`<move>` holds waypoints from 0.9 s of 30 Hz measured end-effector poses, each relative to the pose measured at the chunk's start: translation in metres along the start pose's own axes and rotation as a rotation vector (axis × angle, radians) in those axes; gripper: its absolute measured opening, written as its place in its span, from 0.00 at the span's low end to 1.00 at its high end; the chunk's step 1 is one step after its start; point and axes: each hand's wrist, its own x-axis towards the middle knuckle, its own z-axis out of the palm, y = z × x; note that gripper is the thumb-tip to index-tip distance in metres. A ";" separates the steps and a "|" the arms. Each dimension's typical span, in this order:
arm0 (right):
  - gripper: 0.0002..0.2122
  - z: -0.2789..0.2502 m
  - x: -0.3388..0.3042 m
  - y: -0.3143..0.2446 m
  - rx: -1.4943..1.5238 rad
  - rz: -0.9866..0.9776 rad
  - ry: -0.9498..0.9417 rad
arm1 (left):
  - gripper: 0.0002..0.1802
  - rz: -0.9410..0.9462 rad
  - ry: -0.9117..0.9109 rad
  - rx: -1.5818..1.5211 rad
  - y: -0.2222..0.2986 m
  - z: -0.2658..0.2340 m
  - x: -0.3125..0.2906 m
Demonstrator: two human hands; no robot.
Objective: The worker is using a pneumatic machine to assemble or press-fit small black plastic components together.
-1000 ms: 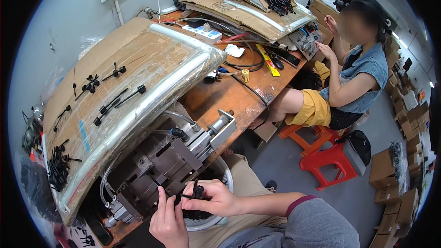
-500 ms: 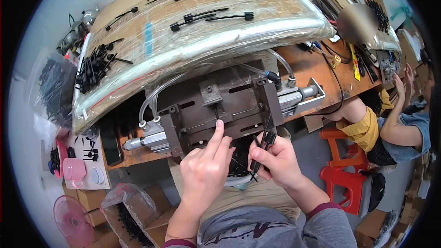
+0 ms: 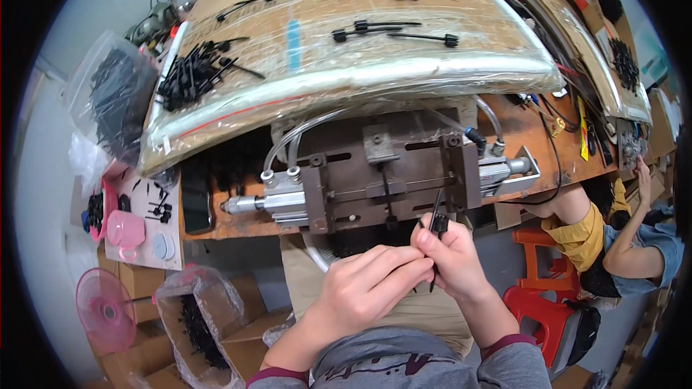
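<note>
My right hand (image 3: 461,259) grips a small bunch of black plastic cable ties (image 3: 438,226) with chunky heads, their thin tails sticking up and down past the fingers. Against it is my left hand (image 3: 371,284), fingers closed together and tips touching the lower part of the bunch; what they pinch is hidden. Just beyond both hands sits a dark metal clamping fixture (image 3: 339,151) with a silver air cylinder at each side. Across its centre block lies one black cable tie (image 3: 389,198), its head hanging over the near edge. Neither hand touches the fixture.
Behind the fixture, a plastic-wrapped cardboard panel (image 3: 310,57) carries a pile of black ties (image 3: 198,75) and several loose ones. A phone (image 3: 197,203) and pink cup (image 3: 126,229) are at left. At right are red stools (image 3: 537,317) and another person (image 3: 634,245).
My left hand has withdrawn from the fixture's centre to meet my right hand. The tie on the centre block now shows uncovered. The whole view has shifted, so things appear farther right.
</note>
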 end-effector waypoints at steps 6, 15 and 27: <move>0.10 0.003 -0.003 -0.010 0.062 0.118 -0.025 | 0.18 -0.179 0.050 -0.085 0.007 -0.006 -0.010; 0.13 0.003 -0.013 -0.009 -0.002 0.010 0.031 | 0.14 -0.164 0.027 0.194 -0.018 0.009 -0.021; 0.07 0.002 -0.022 -0.012 -0.014 -0.076 -0.001 | 0.15 -0.100 -0.152 0.521 -0.023 0.006 -0.003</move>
